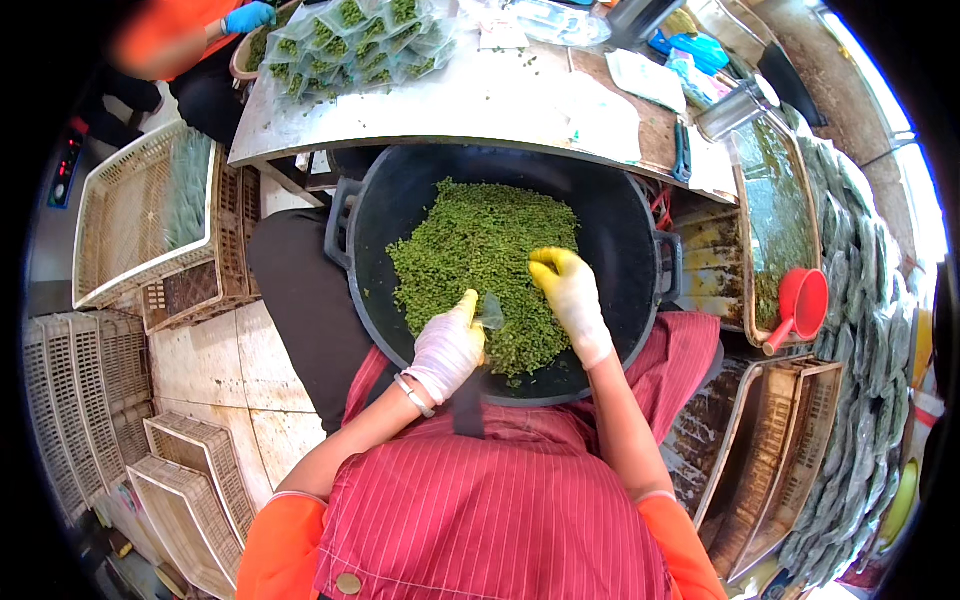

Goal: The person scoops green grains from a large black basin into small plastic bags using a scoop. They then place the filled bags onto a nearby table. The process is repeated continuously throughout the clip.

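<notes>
A wide black tub with side handles point(615, 202) sits before me, between my legs. A heap of small green plant pieces point(491, 232), which look like green peppercorns, covers much of its floor. My left hand point(448, 346), in a white glove with yellow fingertips, grips a small clear plastic bag point(491, 312) at the near side of the heap. Whether the bag holds anything is hard to see. Just over the heap's right part is my right hand point(570, 296), gloved alike, with thumb and fingers curled toward each other. Whatever may be between those fingertips is hidden.
A white table point(465, 97) bearing filled clear bags point(360, 45) stands beyond the tub. At upper left a person's blue-gloved hand point(249, 16) reaches to a basin. Plastic crates point(142, 217) flank me at left. A red ladle point(802, 304) rests on a tray point(780, 225) at right.
</notes>
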